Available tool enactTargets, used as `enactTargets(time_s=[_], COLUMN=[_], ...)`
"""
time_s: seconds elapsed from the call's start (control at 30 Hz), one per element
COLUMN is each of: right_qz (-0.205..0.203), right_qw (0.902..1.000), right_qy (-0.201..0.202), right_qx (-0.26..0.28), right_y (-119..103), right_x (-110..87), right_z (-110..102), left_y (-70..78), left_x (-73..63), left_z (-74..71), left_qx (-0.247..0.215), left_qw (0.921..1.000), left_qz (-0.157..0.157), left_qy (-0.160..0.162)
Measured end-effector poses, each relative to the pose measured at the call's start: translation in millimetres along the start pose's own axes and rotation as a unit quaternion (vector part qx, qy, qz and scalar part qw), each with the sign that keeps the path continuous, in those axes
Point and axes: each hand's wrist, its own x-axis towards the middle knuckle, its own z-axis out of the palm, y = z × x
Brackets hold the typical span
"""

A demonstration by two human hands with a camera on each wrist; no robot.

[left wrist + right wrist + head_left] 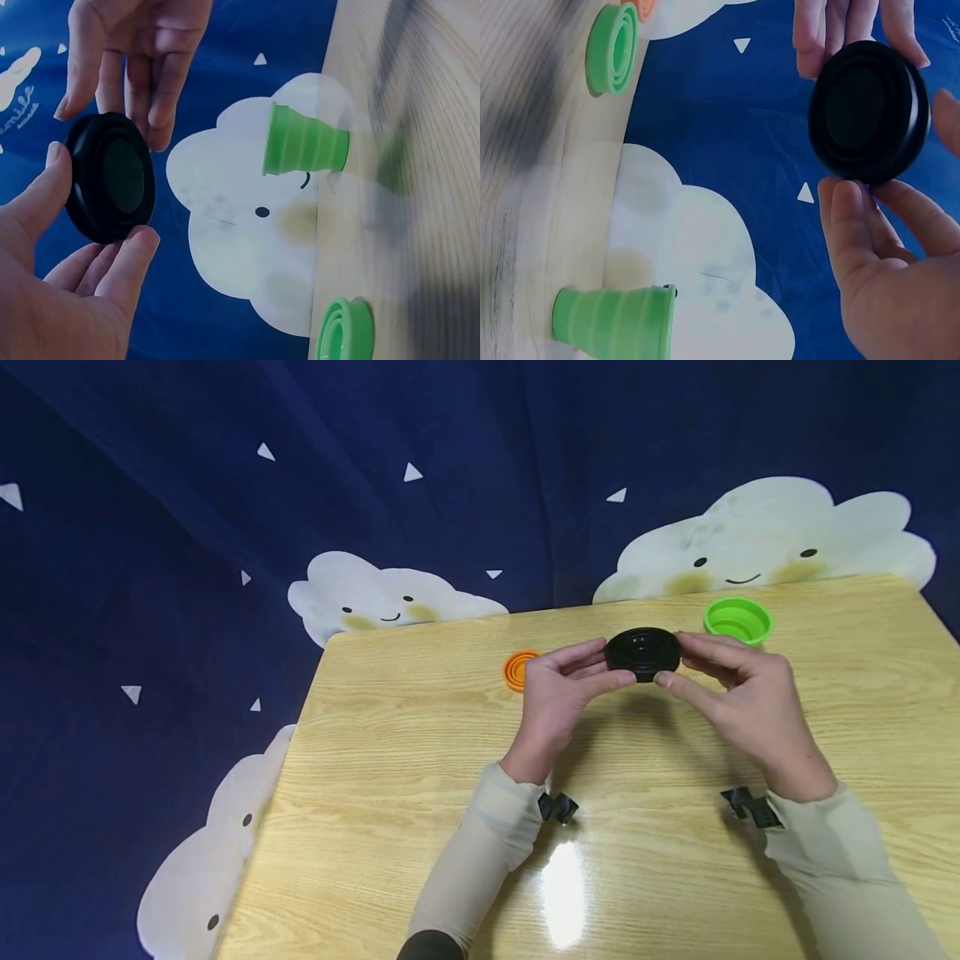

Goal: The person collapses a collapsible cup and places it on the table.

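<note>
A black collapsible cup (642, 653), folded flat into a ringed disc, is held above the table between both hands. My left hand (555, 693) pinches its left side, thumb at the near edge and fingers behind. From the other side my right hand (753, 697) pinches the rim, its thumb tip close to the left thumb. In the left wrist view the disc (112, 178) stands tilted on edge, with the left thumb and fingertips against it. The right wrist view shows the right fingertips at the rim of the same disc (866, 112).
An extended green collapsible cup (738, 620) stands at the table's back right. A flattened orange cup (517, 670) lies partly behind the left hand. Another green cup, flattened (611, 52), shows in the wrist views. Behind the wooden table (390, 735) hangs a dark blue cloud-print curtain (465, 485).
</note>
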Motion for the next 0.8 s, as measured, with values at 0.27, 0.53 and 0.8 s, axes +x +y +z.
enactTargets(time_s=[0.27, 0.53, 0.8], right_qz=[0.032, 0.037, 0.038], right_qw=[0.9994, 0.9990, 0.9968], right_qy=[-0.003, -0.003, -0.005], right_qx=[-0.013, -0.024, -0.071], right_y=[3, 6, 13], right_x=[1.1, 2.6, 9.0], right_z=[-1, 1, 2], left_y=[1.6, 3.5, 1.3], left_x=[1.9, 4.0, 12.2], left_z=[5.1, 10.9, 16.4], left_qx=[0.102, 0.188, 0.250], left_qw=[0.9938, 0.9811, 0.9669], left_qz=[0.043, 0.046, 0.051], left_qy=[-0.008, 0.007, 0.013])
